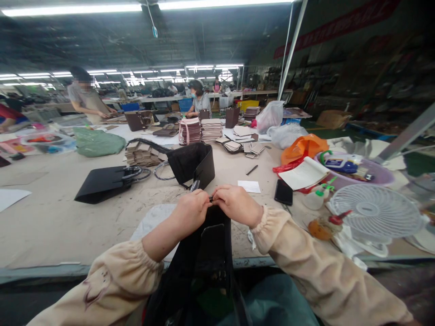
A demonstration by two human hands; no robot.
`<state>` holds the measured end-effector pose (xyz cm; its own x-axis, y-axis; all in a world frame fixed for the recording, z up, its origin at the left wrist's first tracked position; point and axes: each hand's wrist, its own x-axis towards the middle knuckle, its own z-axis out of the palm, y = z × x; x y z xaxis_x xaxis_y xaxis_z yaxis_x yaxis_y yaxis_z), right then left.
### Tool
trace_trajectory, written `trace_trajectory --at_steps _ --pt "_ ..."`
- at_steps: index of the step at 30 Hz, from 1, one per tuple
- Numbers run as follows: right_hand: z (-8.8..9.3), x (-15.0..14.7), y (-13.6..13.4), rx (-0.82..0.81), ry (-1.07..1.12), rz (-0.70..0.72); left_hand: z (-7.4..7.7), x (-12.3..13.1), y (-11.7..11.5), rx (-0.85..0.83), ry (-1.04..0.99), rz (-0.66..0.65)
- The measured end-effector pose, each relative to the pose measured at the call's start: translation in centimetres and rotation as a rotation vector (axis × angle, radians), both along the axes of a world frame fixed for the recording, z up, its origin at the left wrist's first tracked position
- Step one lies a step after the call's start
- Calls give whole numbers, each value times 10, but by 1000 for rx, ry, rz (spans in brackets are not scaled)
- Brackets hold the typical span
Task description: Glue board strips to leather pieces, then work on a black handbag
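Note:
A black bag [193,267] stands upright at the table's front edge, its opening towards me. At its top far edge, my left hand [193,207] and my right hand [236,203] nearly touch, fingers pinched on a small dark piece of the bag. Fine detail between the fingertips is too small to tell. Just beyond stands an open black bag [204,165]. Left of that lies another black bag [103,183] with looped handles. A white sheet lies partly under my left forearm.
A black phone [283,192], a notepad [303,173], glue bottles, a white fan cover [374,210] and a purple basin [384,177] lie to the right. Stacked panels [211,131] stand at the back. A person [86,97] works at the far left, another beyond the stacks.

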<state>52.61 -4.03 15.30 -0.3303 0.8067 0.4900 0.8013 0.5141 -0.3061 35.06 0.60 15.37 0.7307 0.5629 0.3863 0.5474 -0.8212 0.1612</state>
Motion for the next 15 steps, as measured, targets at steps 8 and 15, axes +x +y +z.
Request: trace_trajectory --at_steps 8,15 --pt "5 8 2 -56 -29 20 3 1 0 10 104 22" --pt "5 9 1 -49 -51 -26 8 3 -3 -6 112 47"
